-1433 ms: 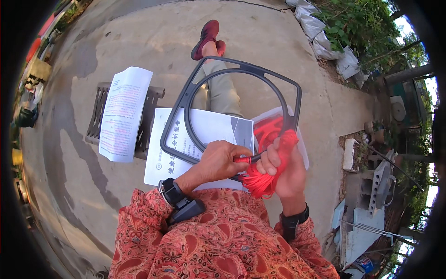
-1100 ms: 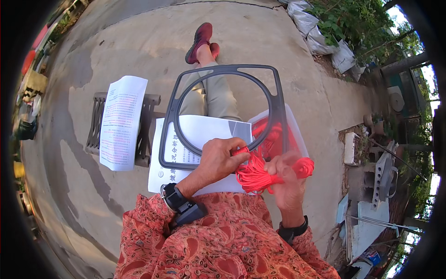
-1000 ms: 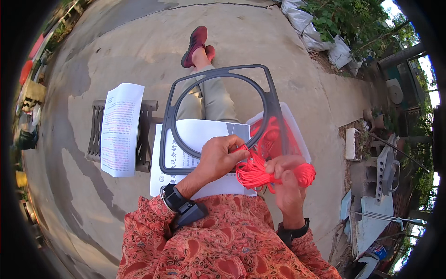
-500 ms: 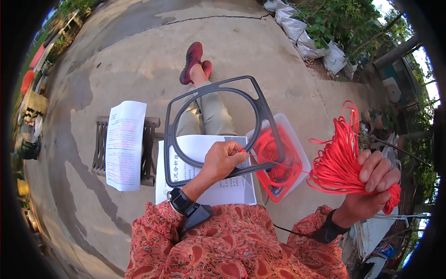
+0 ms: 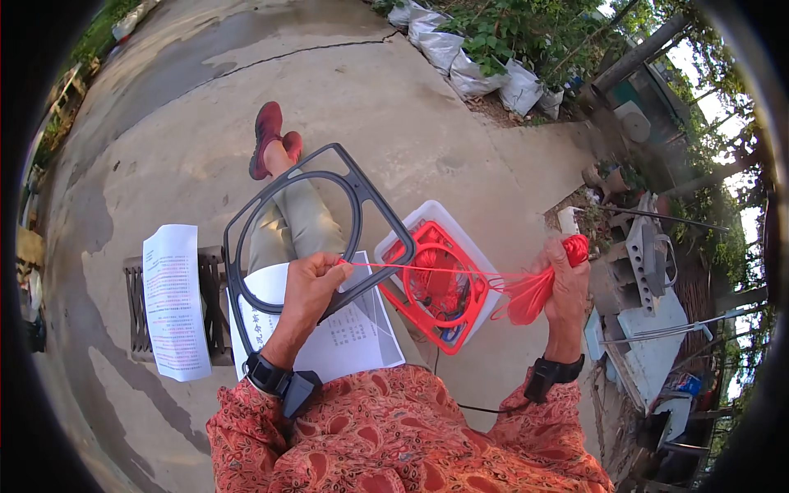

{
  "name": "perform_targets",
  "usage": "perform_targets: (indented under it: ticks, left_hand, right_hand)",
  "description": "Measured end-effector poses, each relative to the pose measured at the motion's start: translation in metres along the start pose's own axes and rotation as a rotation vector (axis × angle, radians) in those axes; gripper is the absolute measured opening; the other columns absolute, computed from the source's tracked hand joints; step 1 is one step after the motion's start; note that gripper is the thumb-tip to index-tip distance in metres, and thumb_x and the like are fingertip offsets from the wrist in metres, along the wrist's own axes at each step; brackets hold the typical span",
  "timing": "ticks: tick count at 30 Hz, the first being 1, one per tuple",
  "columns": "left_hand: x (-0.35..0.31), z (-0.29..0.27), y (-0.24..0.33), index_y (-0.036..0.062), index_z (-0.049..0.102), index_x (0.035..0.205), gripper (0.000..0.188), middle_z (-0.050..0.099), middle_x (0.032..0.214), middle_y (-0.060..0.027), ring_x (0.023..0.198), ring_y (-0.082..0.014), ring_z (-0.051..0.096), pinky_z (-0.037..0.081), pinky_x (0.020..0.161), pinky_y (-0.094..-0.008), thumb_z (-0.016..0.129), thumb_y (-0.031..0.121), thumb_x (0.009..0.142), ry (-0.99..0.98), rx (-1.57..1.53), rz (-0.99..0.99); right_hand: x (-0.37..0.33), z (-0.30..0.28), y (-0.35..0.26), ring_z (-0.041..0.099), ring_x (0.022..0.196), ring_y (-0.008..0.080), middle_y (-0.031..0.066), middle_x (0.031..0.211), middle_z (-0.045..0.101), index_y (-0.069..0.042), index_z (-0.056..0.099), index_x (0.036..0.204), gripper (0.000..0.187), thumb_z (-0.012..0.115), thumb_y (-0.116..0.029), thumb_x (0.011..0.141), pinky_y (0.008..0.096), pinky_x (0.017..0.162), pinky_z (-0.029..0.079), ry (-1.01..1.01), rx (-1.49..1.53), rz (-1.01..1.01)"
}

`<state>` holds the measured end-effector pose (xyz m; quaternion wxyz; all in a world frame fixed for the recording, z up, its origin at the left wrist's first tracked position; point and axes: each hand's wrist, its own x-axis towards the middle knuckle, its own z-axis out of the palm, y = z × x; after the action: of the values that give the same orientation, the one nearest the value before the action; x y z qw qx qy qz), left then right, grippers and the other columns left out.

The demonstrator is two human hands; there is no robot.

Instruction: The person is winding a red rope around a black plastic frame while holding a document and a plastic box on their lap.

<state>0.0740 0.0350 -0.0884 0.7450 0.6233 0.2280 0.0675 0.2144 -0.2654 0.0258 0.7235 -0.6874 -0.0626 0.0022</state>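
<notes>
In the head view, a seated person's legs stretch out over a bare concrete floor, marked by damp patches on the left and a long crack further off. The left hand pinches a strand of red cord at the lower side of a dark frame with a round opening; whether it also grips the frame is hidden. The frame tilts above the lap. The strand runs taut to the right hand, wrapped around the cord's bundle. Beneath the strand, a translucent box bears a red frame. A printed sheet covers the lap; another paper lies on a slatted stool to the left. White sacks and leafy plants edge the yard; a pale panel lies among clutter at right.
</notes>
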Motion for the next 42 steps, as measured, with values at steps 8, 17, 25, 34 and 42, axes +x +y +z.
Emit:
perform_targets:
  ticks: [8,17,25,34,42]
  left_hand:
    - [0.008,0.012,0.005,0.0002,0.067,0.090,0.010,0.057,0.067,0.0033,0.060,-0.0042,0.049,0.036,0.054,-0.0199,0.069,0.010,0.089,0.021,-0.001,-0.021]
    - [0.012,0.023,0.000,-0.0002,0.067,0.090,0.016,0.061,0.070,0.0004,0.061,-0.0052,0.051,0.040,0.055,-0.0217,0.066,0.016,0.091,-0.048,-0.047,-0.112]
    - [0.011,0.030,0.036,-0.0008,0.067,0.096,0.028,0.064,0.076,-0.0032,0.067,-0.0099,0.057,0.045,0.065,-0.0232,0.054,0.024,0.099,-0.127,-0.177,-0.256]
    - [-0.007,0.055,0.072,0.0005,0.067,0.097,0.031,0.070,0.086,-0.0064,0.073,-0.0124,0.066,0.051,0.068,-0.0252,0.057,0.030,0.098,-0.134,-0.237,-0.033]
    - [-0.017,0.052,0.041,0.0014,0.067,0.092,0.023,0.070,0.084,-0.0071,0.075,-0.0141,0.066,0.052,0.076,-0.0274,0.060,0.022,0.097,-0.078,-0.377,-0.121]
  right_hand:
    - [-0.058,0.036,0.055,0.053,0.055,0.0099,0.0013,0.067,0.056,-0.001,0.060,0.092,0.020,0.072,-0.017,0.088,0.0243,0.051,0.044,-0.387,0.094,0.532]
    - [-0.067,0.120,0.109,0.056,0.058,0.0087,0.0011,0.070,0.060,-0.002,0.065,0.101,0.022,0.071,-0.021,0.090,0.0242,0.055,0.046,-0.311,0.215,0.415]
    - [-0.043,0.113,0.099,0.062,0.068,0.0117,0.0054,0.082,0.066,-0.003,0.065,0.096,0.016,0.067,-0.017,0.089,0.0255,0.060,0.051,-0.331,0.371,0.401]
    - [0.009,0.102,0.058,0.063,0.072,0.0172,0.0092,0.080,0.064,0.001,0.064,0.100,0.025,0.068,-0.019,0.087,0.0317,0.064,0.054,-0.518,0.454,0.384]
    - [-0.015,0.122,0.059,0.061,0.063,0.0157,0.0072,0.075,0.061,0.005,0.062,0.103,0.026,0.064,-0.018,0.091,0.0302,0.059,0.054,-0.544,0.466,0.408]
